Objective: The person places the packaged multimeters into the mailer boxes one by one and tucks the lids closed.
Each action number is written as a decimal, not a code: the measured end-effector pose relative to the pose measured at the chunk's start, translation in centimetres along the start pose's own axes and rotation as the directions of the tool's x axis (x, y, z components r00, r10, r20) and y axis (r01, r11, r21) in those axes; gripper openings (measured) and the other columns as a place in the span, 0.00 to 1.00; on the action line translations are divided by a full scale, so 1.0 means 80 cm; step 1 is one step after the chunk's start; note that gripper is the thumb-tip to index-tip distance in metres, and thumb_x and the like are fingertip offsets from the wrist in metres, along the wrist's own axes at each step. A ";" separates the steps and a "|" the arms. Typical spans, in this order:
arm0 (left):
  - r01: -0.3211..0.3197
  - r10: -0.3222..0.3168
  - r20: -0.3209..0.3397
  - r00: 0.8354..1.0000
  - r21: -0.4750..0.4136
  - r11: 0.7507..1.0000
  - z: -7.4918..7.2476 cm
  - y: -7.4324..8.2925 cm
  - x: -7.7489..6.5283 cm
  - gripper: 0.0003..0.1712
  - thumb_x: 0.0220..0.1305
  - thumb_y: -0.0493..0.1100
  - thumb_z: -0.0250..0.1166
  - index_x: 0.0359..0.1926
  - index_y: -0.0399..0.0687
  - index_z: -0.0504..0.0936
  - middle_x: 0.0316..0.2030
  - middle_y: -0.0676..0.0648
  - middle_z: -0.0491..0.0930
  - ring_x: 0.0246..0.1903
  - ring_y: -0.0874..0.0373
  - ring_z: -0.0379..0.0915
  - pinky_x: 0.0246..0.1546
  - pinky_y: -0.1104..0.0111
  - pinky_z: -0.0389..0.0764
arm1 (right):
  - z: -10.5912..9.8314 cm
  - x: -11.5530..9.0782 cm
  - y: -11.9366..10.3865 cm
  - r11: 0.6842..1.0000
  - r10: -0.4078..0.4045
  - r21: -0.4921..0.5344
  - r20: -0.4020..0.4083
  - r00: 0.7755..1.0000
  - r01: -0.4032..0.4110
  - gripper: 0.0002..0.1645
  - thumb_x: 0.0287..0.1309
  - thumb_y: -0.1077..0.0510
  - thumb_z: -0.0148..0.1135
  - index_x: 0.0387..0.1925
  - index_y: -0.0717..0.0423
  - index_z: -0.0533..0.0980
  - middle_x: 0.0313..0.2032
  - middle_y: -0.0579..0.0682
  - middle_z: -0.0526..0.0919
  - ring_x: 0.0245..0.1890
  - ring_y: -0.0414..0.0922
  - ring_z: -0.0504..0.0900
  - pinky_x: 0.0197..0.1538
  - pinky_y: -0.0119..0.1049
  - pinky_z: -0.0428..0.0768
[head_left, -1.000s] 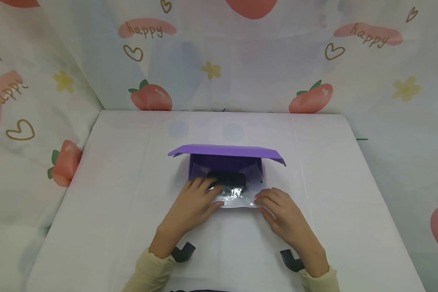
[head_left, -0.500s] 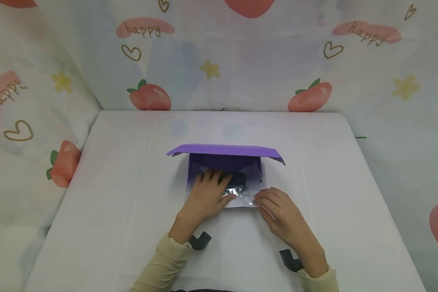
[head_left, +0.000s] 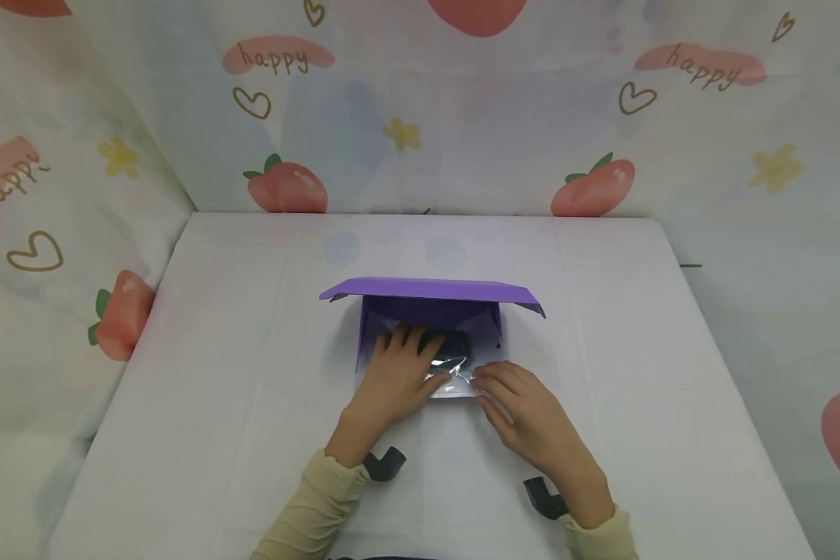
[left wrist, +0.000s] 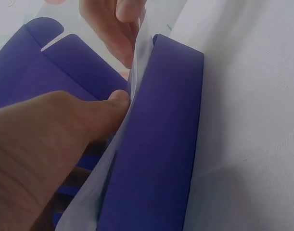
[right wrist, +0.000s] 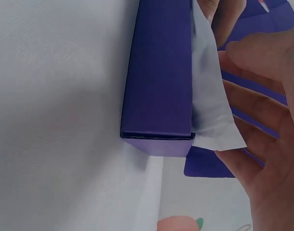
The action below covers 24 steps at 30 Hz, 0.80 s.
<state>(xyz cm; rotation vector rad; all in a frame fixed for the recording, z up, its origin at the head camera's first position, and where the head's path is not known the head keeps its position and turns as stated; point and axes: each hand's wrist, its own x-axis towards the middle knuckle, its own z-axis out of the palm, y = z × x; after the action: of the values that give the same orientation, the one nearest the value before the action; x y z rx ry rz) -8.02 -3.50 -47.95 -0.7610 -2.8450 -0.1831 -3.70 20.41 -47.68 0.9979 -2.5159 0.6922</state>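
A purple cardboard box (head_left: 432, 288) stands mid-table with its lid raised at the back. Inside it lies a shiny plastic bag (head_left: 455, 386), through which a black object (head_left: 456, 346) shows; its kind is unclear. My left hand (head_left: 397, 383) rests on the bag with its fingers spread and reaching into the box, covering part of the black object. My right hand (head_left: 535, 416) touches the bag's right side with its fingers loosely bent. In the right wrist view, the bag's pale edge (right wrist: 214, 110) sticks up past the front wall of the box, with fingers against its inner side.
A white cloth covers the table (head_left: 252, 311). Behind and beside it hangs a printed curtain (head_left: 476, 140) with fruit and hearts. A black curved piece (head_left: 386, 464) sits at the left wrist, a similar one (head_left: 546, 498) at the right.
My left hand has moved right and further into the box, over the black object, then stayed there. More recently my right hand has shifted a little left along the bag.
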 end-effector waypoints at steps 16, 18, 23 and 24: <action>0.000 -0.002 -0.061 0.998 -0.042 0.999 0.012 -0.005 0.001 0.34 0.70 0.68 0.62 0.67 0.55 0.80 0.62 0.43 0.80 0.63 0.41 0.75 0.53 0.47 0.83 | 0.027 0.006 -0.006 0.992 0.072 -0.101 -0.058 0.996 -0.078 0.19 0.61 0.61 0.69 0.54 0.56 0.82 0.57 0.59 0.84 0.56 0.57 0.83 0.60 0.54 0.81; -0.005 0.001 -0.073 0.997 -0.045 0.999 0.013 -0.006 0.002 0.34 0.69 0.68 0.63 0.66 0.55 0.80 0.62 0.43 0.80 0.63 0.41 0.75 0.52 0.47 0.83 | 0.030 0.007 -0.006 0.989 0.082 -0.116 -0.054 0.995 -0.088 0.18 0.62 0.60 0.68 0.54 0.56 0.83 0.57 0.59 0.84 0.56 0.57 0.83 0.60 0.53 0.81; -0.004 0.001 -0.065 0.998 -0.044 0.999 0.014 -0.008 0.005 0.34 0.70 0.67 0.63 0.67 0.56 0.80 0.63 0.43 0.79 0.64 0.40 0.75 0.55 0.46 0.82 | 0.035 0.010 -0.005 0.987 0.098 -0.121 -0.054 0.994 -0.103 0.16 0.64 0.60 0.67 0.53 0.55 0.83 0.57 0.58 0.85 0.56 0.57 0.83 0.60 0.54 0.80; -0.005 0.002 -0.068 0.998 -0.041 0.999 0.015 -0.009 0.006 0.34 0.70 0.67 0.63 0.68 0.56 0.79 0.63 0.43 0.79 0.65 0.39 0.75 0.55 0.46 0.82 | 0.036 0.011 -0.004 0.987 0.096 -0.120 -0.058 0.994 -0.102 0.16 0.63 0.60 0.67 0.53 0.55 0.83 0.56 0.58 0.85 0.55 0.57 0.83 0.59 0.54 0.80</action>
<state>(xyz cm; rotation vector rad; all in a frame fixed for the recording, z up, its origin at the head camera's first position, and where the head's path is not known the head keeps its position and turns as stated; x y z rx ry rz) -8.95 -3.68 -49.05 -0.7526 -2.7841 -0.2632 -4.45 18.18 -49.51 0.8070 -2.5424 0.5747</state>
